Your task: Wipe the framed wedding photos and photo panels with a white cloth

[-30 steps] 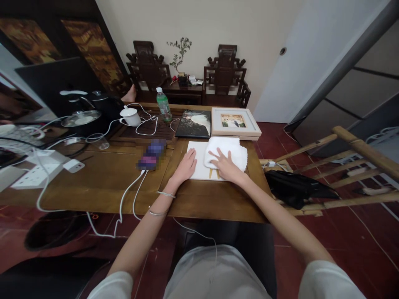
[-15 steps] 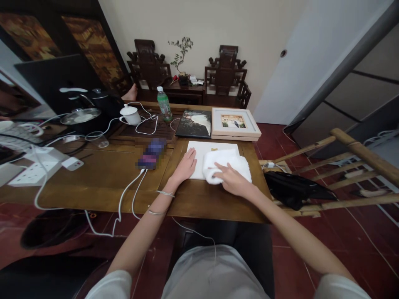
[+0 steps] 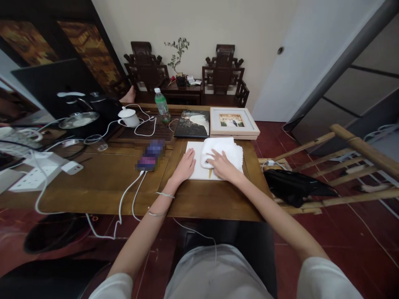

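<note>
A flat white rectangular board (image 3: 201,174) lies on the wooden table before me, with small gold-coloured marks on it. My left hand (image 3: 186,165) rests flat on the board's left side, fingers stretched out and pressing on it. Over the board's upper right part is a folded white towel (image 3: 229,149), fluffy at its edges. My right hand (image 3: 222,165) holds the towel from above, its fingers partly spread over it and pressing it against the board. Much of the board's right half is hidden beneath the towel and hand.
Behind the board lie a dark picture with a white bird (image 3: 193,123) and a stack of light wood frames (image 3: 234,121). A green bottle (image 3: 162,106), lidded white cup (image 3: 128,117), plugged-in phone (image 3: 151,155) and power strip (image 3: 39,174) stand leftward. A bamboo chair (image 3: 316,143) is at right.
My right hand has slid the towel away from me and slightly left across the board. A gold mark near the lower edge now shows, while the upper one is covered. My left hand stays put.
</note>
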### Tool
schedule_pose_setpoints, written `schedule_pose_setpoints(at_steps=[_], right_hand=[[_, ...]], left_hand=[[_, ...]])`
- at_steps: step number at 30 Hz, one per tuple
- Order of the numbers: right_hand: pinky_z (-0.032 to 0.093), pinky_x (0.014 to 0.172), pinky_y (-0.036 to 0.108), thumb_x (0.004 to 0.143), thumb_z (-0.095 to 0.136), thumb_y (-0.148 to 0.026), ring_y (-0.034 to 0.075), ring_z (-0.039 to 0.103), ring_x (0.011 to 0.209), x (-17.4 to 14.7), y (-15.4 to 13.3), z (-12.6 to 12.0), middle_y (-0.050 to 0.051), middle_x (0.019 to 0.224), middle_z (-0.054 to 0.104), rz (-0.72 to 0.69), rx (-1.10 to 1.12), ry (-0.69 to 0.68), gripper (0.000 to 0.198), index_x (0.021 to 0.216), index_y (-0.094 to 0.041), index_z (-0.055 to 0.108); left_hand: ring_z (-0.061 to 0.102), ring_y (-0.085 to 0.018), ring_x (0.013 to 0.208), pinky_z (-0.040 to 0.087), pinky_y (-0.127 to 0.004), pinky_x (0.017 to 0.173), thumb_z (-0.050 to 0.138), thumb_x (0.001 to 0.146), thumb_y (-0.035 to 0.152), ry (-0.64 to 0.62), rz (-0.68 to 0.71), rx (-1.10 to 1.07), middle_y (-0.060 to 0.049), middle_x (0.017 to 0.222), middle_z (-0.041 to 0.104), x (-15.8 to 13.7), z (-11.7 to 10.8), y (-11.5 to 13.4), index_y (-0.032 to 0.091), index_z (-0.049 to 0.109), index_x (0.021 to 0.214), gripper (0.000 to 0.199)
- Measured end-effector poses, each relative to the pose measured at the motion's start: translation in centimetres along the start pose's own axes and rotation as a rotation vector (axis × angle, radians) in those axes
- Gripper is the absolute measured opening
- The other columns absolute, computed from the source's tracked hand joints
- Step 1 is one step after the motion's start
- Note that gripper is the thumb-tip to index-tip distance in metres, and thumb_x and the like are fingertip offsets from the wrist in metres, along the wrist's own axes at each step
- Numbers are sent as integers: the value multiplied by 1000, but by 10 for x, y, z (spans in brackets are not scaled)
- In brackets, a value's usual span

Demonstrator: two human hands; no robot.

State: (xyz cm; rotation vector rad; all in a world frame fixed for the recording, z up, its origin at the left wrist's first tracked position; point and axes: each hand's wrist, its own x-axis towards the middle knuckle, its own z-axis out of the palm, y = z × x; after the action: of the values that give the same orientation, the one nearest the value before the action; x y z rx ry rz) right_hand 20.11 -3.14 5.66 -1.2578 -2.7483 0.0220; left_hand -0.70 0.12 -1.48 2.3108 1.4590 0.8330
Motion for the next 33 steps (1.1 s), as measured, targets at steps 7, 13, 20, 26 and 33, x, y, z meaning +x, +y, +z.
schedule_pose_setpoints(at_steps=[7,13,20,26,33], right_hand=[[23,108,61,70,38,5,31,25,139,-63,-41,-15,11,141,47,-156,78,-64,51,110,-18,62],[28,107,55,69,39,5,27,31,138,-40,-27,-16,17,128,57,-86,56,-86,53,113,-16,60],[30,103,58,73,38,4,31,28,138,35,10,-6,24,128,53,40,-54,-47,52,121,-10,55],[26,104,62,74,36,5,31,30,137,31,0,-4,25,139,44,-49,-95,-64,54,123,-8,53],[21,108,63,77,38,1,32,28,138,-42,-48,-12,22,143,42,-242,-70,-133,47,118,-10,58]], left_hand=[[24,-27,141,21,-45,116,29,93,26,-26,-15,24,-21,149,33,0,-2,4,2,38,137,50],[25,-28,141,23,-46,116,28,94,25,-35,1,41,-22,149,33,0,-4,5,1,38,137,51],[27,-27,141,24,-45,116,27,94,25,-3,27,38,-22,147,35,0,-1,1,1,40,136,50],[28,-27,140,27,-47,114,27,94,24,10,31,32,-21,147,36,0,1,-1,4,40,136,48],[26,-27,141,26,-49,114,26,95,23,2,33,51,-21,148,35,-1,-1,2,5,39,137,48]])
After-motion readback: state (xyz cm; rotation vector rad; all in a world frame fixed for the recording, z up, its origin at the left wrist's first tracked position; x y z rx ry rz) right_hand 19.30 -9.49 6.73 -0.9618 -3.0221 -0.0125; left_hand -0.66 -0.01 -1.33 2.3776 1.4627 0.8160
